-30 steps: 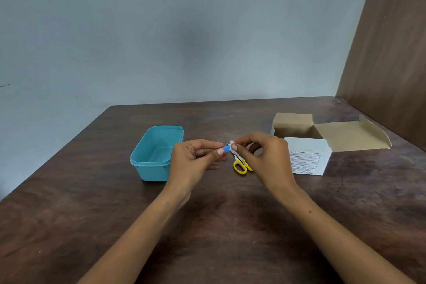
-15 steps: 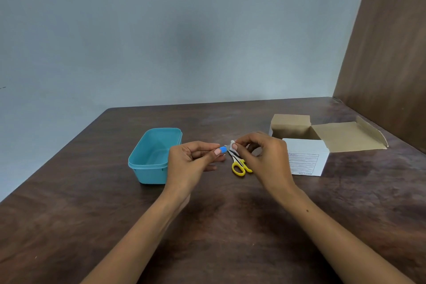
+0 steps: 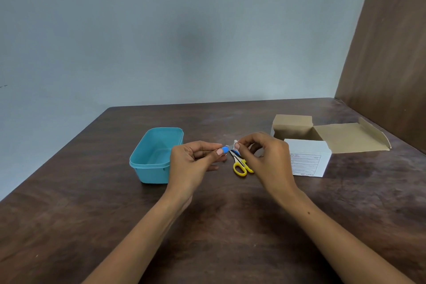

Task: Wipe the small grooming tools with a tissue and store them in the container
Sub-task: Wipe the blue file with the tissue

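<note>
Head view: left hand (image 3: 192,163) pinched the blue end of a small grooming tool (image 3: 225,150) between thumb and fingers, held above the brown table (image 3: 92,226). Right hand (image 3: 267,159) pinched a bit of white tissue (image 3: 235,144) on the tool's metal tip. Yellow-handled scissors (image 3: 239,165) lay on the table just under the hands. Teal container (image 3: 152,157) sat at 9 o'clock of the left hand, open cardboard box (image 3: 309,145) at 3 o'clock of the right.
</note>
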Motion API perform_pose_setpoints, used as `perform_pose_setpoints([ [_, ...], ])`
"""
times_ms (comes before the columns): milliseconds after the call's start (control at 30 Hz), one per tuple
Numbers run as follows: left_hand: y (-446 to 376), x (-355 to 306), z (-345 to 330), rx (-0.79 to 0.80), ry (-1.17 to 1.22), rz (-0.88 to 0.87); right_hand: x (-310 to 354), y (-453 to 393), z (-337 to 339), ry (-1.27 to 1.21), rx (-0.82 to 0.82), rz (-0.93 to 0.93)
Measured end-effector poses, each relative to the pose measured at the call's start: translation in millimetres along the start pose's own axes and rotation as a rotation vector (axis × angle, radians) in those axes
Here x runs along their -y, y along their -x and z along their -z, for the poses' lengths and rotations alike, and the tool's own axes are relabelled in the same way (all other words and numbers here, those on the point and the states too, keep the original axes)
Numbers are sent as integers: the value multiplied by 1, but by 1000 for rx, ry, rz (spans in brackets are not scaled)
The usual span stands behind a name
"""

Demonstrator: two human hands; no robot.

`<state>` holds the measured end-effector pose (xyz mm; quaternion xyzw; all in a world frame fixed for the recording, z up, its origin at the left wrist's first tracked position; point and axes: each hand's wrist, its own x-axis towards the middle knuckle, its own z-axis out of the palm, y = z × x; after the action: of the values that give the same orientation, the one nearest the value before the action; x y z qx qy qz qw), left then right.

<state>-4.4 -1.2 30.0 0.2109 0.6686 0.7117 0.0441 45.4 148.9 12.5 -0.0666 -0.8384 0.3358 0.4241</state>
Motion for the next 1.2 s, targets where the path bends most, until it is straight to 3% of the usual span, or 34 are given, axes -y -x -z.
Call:
perform_pose_setpoints([
  [133,-1,0,0,-6,13,2,-4,-2,3,-1,-30,-41],
  [367,0,3,0,-3,-16,-31,5,4,-4,-29,39,59],
  [567,-1,2,0,-2,9,-18,-5,-3,1,24,-36,-52],
  [800,0,0,1,-2,-5,-38,4,2,-4,-40,2,65],
  [1200,-2,-2,3,-15,-11,-12,-4,-5,1,-71,-32,-135],
])
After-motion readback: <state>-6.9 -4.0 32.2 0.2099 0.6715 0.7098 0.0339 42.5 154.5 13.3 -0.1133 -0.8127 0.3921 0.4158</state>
